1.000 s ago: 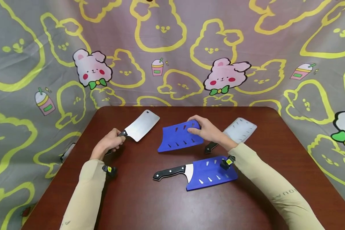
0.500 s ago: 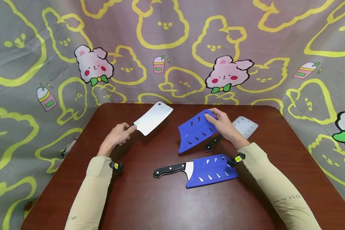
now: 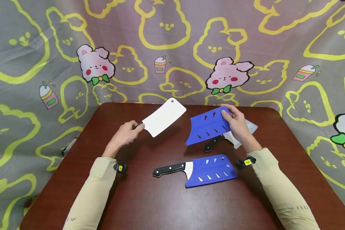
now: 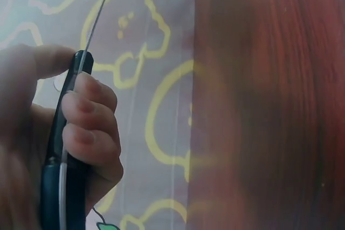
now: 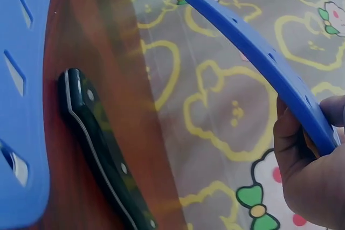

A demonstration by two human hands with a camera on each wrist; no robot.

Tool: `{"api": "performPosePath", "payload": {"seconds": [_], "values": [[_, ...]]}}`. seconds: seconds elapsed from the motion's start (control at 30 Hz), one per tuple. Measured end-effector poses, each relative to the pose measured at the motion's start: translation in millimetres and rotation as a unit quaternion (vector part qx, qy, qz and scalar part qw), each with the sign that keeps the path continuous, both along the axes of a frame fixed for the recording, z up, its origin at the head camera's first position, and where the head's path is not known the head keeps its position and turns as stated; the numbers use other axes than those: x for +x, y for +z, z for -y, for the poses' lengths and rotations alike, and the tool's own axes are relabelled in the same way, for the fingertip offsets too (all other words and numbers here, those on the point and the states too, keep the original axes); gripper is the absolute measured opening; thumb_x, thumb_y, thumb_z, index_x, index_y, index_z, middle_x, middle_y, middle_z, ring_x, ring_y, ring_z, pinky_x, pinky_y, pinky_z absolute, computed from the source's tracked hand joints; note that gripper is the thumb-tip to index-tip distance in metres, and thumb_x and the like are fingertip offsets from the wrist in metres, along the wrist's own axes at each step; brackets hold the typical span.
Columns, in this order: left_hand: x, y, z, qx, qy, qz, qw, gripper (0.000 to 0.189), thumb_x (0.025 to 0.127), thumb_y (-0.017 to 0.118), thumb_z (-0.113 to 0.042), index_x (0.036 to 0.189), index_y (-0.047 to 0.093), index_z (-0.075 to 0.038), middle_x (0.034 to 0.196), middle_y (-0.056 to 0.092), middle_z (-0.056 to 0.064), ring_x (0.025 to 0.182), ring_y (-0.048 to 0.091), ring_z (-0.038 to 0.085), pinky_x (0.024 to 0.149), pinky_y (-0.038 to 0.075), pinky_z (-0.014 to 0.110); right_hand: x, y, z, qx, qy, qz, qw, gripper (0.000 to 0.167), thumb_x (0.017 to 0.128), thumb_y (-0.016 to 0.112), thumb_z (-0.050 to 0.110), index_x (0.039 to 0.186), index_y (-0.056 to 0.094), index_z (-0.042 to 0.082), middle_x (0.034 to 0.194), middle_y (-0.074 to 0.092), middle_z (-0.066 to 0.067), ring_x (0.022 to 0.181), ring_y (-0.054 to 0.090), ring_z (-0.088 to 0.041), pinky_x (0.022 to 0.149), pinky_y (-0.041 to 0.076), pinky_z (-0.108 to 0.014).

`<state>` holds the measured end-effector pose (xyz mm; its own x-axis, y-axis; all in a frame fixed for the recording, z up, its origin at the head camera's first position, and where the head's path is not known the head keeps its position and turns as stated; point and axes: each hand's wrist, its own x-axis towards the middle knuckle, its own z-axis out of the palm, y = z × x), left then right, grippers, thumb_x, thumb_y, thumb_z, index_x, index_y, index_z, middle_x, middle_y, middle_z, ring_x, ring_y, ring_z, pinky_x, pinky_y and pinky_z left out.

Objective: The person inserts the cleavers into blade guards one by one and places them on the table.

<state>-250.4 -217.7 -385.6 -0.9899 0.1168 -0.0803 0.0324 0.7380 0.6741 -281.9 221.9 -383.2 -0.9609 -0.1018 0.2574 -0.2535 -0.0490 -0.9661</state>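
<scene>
My left hand (image 3: 126,134) grips the black handle (image 4: 70,149) of a cleaver (image 3: 164,117), its bare blade lifted and pointing up to the right. The left wrist view shows the blade edge-on, with fingers curled round the handle. In my right hand (image 3: 237,123) is a blue slotted blade cover (image 3: 208,125), pinched at its right end between thumb and fingers. Its wide end faces the bare blade, a gap apart. The right wrist view catches this cover (image 5: 253,47) from its edge.
On the table (image 3: 172,207) in front lies a second cleaver (image 3: 172,169) in a blue cover (image 3: 212,171), handle to the left. Behind the right hand lies a third cleaver (image 3: 215,142) with a whitish slotted cover (image 3: 251,127). A patterned cloth (image 3: 178,48) hangs around the table.
The left hand has lifted the cleaver and moved it to the right. The right hand has carried the blue cover up and rightward, now overlapping the third cleaver in the head view.
</scene>
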Motion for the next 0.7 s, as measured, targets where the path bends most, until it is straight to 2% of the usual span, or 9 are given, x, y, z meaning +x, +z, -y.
{"api": "performPosePath", "payload": {"seconds": [0.07, 0.23, 0.5, 0.7], "values": [[3.9, 3.9, -4.2, 0.007, 0.001, -0.002, 1.0000, 0.047, 0.097, 0.049, -0.056, 0.096, 0.053, -0.009, 0.068, 0.054, 0.004, 0.054, 0.049, 0.019, 0.048, 0.040, 0.031, 2.0, 2.6, -5, -0.028, 0.001, -0.005, 0.9996, 0.028, 0.100, 0.056, 0.021, 0.127, 0.060, 0.016, 0.091, 0.069, 0.004, 0.068, 0.068, -0.007, 0.057, 0.055, -0.022], [12.8, 13.0, -11.0, 0.010, -0.008, -0.008, 0.9999, 0.046, 0.097, 0.049, -0.055, 0.094, 0.052, -0.010, 0.068, 0.053, 0.005, 0.055, 0.049, 0.019, 0.049, 0.041, 0.032, 6.3, 10.5, -14, -0.080, -0.002, -0.025, 0.9965, 0.028, 0.099, 0.057, 0.017, 0.126, 0.061, 0.015, 0.091, 0.070, 0.002, 0.069, 0.069, -0.007, 0.058, 0.056, -0.021], [22.4, 28.9, -21.4, 0.021, -0.026, -0.022, 0.9992, 0.041, 0.097, 0.052, -0.052, 0.094, 0.053, -0.010, 0.068, 0.054, 0.006, 0.055, 0.049, 0.020, 0.053, 0.043, 0.032, 11.0, 21.8, -18, -0.092, -0.025, -0.048, 0.9943, 0.033, 0.098, 0.058, 0.016, 0.130, 0.059, 0.007, 0.095, 0.068, 0.000, 0.072, 0.070, -0.008, 0.060, 0.056, -0.021], [22.5, 33.3, -24.1, 0.024, -0.032, -0.029, 0.9988, 0.041, 0.097, 0.053, -0.051, 0.093, 0.053, -0.010, 0.068, 0.054, 0.005, 0.054, 0.050, 0.019, 0.054, 0.043, 0.032, 11.5, 27.1, -19, -0.115, -0.023, -0.060, 0.9913, 0.032, 0.098, 0.057, 0.014, 0.129, 0.060, 0.007, 0.098, 0.067, -0.001, 0.074, 0.071, -0.010, 0.060, 0.057, -0.023]]}}
